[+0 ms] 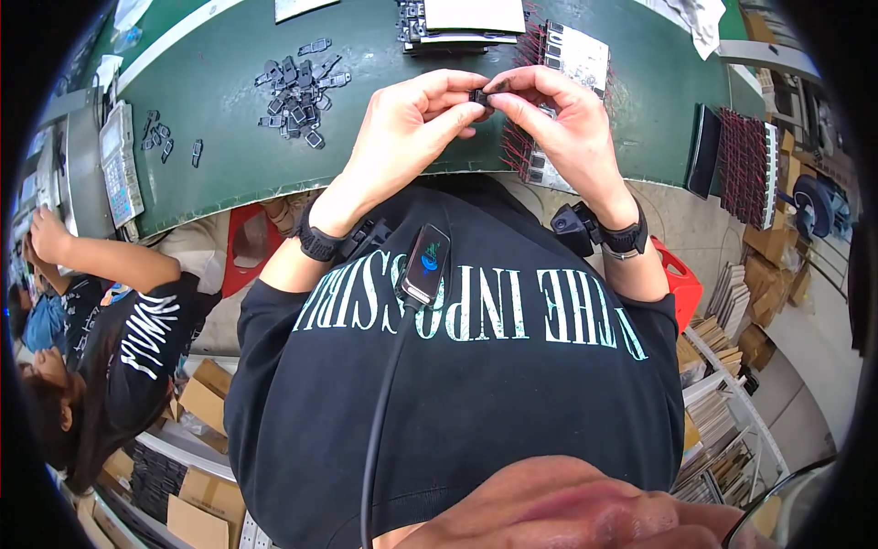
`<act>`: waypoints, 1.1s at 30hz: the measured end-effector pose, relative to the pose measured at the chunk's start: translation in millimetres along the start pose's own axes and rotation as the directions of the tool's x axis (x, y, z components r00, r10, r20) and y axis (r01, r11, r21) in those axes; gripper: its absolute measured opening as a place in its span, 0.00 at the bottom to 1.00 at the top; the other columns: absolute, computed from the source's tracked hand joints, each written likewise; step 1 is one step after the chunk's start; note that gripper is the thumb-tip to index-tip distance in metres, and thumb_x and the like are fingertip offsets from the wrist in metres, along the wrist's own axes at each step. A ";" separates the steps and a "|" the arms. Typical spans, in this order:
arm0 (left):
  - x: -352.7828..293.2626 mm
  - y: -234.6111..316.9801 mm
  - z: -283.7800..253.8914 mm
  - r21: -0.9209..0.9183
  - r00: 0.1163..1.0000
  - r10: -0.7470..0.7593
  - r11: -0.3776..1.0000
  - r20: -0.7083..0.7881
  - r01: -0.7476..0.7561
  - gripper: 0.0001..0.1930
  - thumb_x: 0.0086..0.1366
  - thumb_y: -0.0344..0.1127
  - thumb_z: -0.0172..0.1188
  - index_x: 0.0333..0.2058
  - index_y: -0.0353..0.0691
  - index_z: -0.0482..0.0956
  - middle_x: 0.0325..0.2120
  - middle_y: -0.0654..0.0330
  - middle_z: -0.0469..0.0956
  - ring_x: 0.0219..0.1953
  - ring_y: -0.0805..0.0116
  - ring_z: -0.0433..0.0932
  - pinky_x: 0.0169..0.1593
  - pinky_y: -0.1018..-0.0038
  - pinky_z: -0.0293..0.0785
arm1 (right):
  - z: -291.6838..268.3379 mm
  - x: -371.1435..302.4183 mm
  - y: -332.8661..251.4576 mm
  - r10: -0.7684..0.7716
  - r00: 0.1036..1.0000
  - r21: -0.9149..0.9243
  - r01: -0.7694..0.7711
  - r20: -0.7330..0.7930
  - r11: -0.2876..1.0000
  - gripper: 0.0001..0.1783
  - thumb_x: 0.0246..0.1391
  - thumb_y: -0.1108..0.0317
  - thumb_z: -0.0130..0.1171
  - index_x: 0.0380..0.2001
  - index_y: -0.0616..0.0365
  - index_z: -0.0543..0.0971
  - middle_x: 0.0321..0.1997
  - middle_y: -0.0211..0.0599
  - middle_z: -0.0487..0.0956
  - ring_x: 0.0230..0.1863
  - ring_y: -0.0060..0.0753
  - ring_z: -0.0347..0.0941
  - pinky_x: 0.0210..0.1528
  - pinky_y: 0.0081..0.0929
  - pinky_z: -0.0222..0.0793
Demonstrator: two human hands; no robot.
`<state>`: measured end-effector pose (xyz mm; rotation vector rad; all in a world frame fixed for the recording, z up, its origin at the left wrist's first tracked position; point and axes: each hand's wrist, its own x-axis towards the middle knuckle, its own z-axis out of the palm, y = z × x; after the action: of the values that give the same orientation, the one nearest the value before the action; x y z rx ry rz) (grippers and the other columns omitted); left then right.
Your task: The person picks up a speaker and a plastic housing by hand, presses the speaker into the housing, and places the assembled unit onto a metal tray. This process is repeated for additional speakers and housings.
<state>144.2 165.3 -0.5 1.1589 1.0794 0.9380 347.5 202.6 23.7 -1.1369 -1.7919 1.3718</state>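
My left hand and my right hand meet above the near edge of a green work table. Both pinch one small black plastic part between thumbs and forefingers. A pile of several similar small dark parts lies on the table to the left of my hands. Just behind my right hand rests a flat tray with red-tipped rows. Each wrist wears a black band with a small device.
A person in a black shirt sits at my left beside a grey keypad machine. A stack of dark trays stands at the back. Another red-rowed tray leans at right. Cardboard boxes and shelves with stacked sheets are below.
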 end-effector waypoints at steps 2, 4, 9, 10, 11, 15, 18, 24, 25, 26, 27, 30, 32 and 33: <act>-0.6 -0.5 1.7 0.018 1.000 0.007 1.000 -0.002 -0.007 0.17 0.70 0.27 0.58 0.55 0.30 0.74 0.43 0.54 0.83 0.44 0.71 0.83 0.47 0.78 0.80 | 0.8 -1.3 3.7 0.015 1.000 0.023 -0.015 -0.009 1.000 0.07 0.60 0.75 0.61 0.41 0.62 0.83 0.40 0.28 0.82 0.41 0.16 0.76 0.46 0.15 0.72; -1.5 -0.6 3.4 0.029 1.000 0.010 1.000 0.002 -0.010 0.17 0.70 0.27 0.59 0.55 0.30 0.74 0.43 0.54 0.83 0.44 0.72 0.83 0.47 0.79 0.81 | -0.7 -0.7 12.3 -0.033 0.999 0.114 0.032 0.008 0.993 0.07 0.61 0.75 0.61 0.42 0.62 0.82 0.42 0.28 0.81 0.43 0.16 0.76 0.48 0.16 0.72; -1.2 0.2 7.2 0.098 0.995 0.099 0.991 -0.031 -0.096 0.13 0.67 0.30 0.62 0.48 0.33 0.78 0.37 0.56 0.86 0.36 0.73 0.85 0.40 0.79 0.80 | -15.6 3.4 11.4 0.049 0.976 0.282 -0.108 0.210 0.953 0.09 0.61 0.76 0.61 0.45 0.62 0.79 0.46 0.28 0.78 0.47 0.18 0.75 0.52 0.18 0.73; -1.0 -0.1 7.6 0.090 0.994 0.108 0.990 -0.030 -0.105 0.12 0.66 0.30 0.62 0.47 0.34 0.77 0.36 0.56 0.86 0.35 0.73 0.86 0.39 0.79 0.80 | -16.9 3.5 10.4 0.051 0.977 0.283 -0.111 0.209 0.953 0.09 0.61 0.76 0.61 0.45 0.62 0.79 0.46 0.28 0.78 0.47 0.18 0.75 0.52 0.18 0.73; -1.0 -0.6 7.8 0.081 0.993 0.117 0.990 -0.030 -0.114 0.12 0.66 0.30 0.63 0.46 0.34 0.77 0.36 0.56 0.86 0.35 0.73 0.86 0.39 0.79 0.80 | -18.0 3.8 9.4 0.046 0.975 0.273 -0.107 0.219 0.956 0.10 0.61 0.76 0.60 0.46 0.62 0.77 0.45 0.28 0.78 0.47 0.18 0.75 0.52 0.18 0.73; -1.0 -1.4 7.0 0.072 0.994 0.108 0.992 -0.016 -0.107 0.11 0.66 0.29 0.62 0.46 0.35 0.77 0.35 0.55 0.86 0.35 0.72 0.86 0.38 0.78 0.80 | -16.3 4.8 9.5 0.025 0.971 0.217 -0.078 0.237 0.973 0.14 0.62 0.76 0.59 0.50 0.61 0.74 0.44 0.29 0.77 0.47 0.19 0.75 0.52 0.19 0.73; -5.8 -3.9 12.4 0.242 0.977 0.206 0.952 -0.053 -0.188 0.12 0.65 0.31 0.63 0.46 0.37 0.78 0.34 0.54 0.86 0.35 0.67 0.86 0.38 0.76 0.80 | -10.2 5.6 10.0 -0.017 0.967 0.152 -0.023 0.255 0.988 0.15 0.62 0.77 0.58 0.51 0.61 0.72 0.43 0.29 0.77 0.47 0.19 0.75 0.52 0.19 0.72; -3.3 8.7 -19.8 0.528 0.940 0.340 0.795 0.020 -0.299 0.10 0.64 0.36 0.64 0.43 0.40 0.80 0.33 0.52 0.84 0.35 0.55 0.85 0.38 0.68 0.81 | -3.4 3.4 -11.4 0.093 0.984 -0.014 -0.092 0.149 0.996 0.15 0.61 0.78 0.57 0.51 0.61 0.72 0.43 0.28 0.76 0.45 0.18 0.73 0.50 0.18 0.69; -0.6 14.7 -38.8 0.674 0.913 0.401 0.694 -0.073 -0.251 0.09 0.63 0.37 0.64 0.40 0.41 0.81 0.33 0.54 0.84 0.35 0.54 0.84 0.39 0.65 0.80 | -11.1 5.6 -13.2 0.081 0.983 -0.009 -0.081 0.162 0.997 0.15 0.61 0.78 0.57 0.51 0.61 0.72 0.43 0.28 0.76 0.45 0.18 0.73 0.50 0.18 0.69; 2.1 17.4 -60.3 0.796 0.869 0.472 0.579 -0.149 -0.178 0.09 0.62 0.39 0.64 0.38 0.42 0.82 0.33 0.55 0.84 0.36 0.52 0.83 0.41 0.63 0.80 | -20.5 9.9 -16.5 0.066 0.994 0.019 -0.068 0.086 0.998 0.14 0.61 0.77 0.58 0.50 0.61 0.74 0.42 0.27 0.76 0.44 0.17 0.73 0.49 0.17 0.69; 7.9 11.2 -86.0 0.896 0.849 0.506 0.433 -0.150 -0.100 0.08 0.61 0.38 0.63 0.36 0.42 0.83 0.33 0.56 0.83 0.38 0.53 0.82 0.41 0.63 0.79 | -29.0 12.5 -22.9 0.060 0.998 0.037 -0.060 0.001 0.998 0.13 0.61 0.76 0.59 0.49 0.62 0.76 0.41 0.27 0.77 0.43 0.17 0.73 0.48 0.17 0.69; 13.0 -2.9 -138.1 0.982 0.879 0.455 0.177 -0.143 0.069 0.06 0.59 0.34 0.63 0.35 0.43 0.83 0.34 0.58 0.81 0.41 0.55 0.78 0.44 0.63 0.77 | -55.6 45.2 -28.7 -0.008 0.998 -0.043 0.006 -0.062 0.999 0.12 0.61 0.73 0.61 0.47 0.62 0.78 0.40 0.26 0.78 0.42 0.16 0.73 0.48 0.16 0.68; 19.4 -7.2 -154.0 0.981 0.889 0.440 0.189 -0.124 0.043 0.06 0.59 0.32 0.63 0.36 0.43 0.83 0.33 0.58 0.80 0.41 0.55 0.77 0.44 0.63 0.77 | -74.3 82.4 -28.6 -0.059 0.990 -0.107 0.045 -0.131 0.993 0.11 0.61 0.71 0.61 0.46 0.62 0.79 0.39 0.25 0.78 0.41 0.16 0.73 0.47 0.16 0.68; 20.3 -8.0 -159.1 0.980 0.913 0.390 0.195 -0.123 0.049 0.07 0.59 0.31 0.63 0.37 0.44 0.83 0.32 0.58 0.80 0.41 0.55 0.77 0.44 0.63 0.77 | -80.4 103.7 -21.7 -0.087 0.992 -0.153 0.072 -0.094 0.986 0.12 0.61 0.69 0.62 0.46 0.62 0.79 0.39 0.25 0.79 0.41 0.16 0.72 0.47 0.16 0.68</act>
<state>-5.5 219.8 -21.5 2.2923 2.0354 0.5306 363.7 328.4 63.5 -1.1759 -1.8716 1.1303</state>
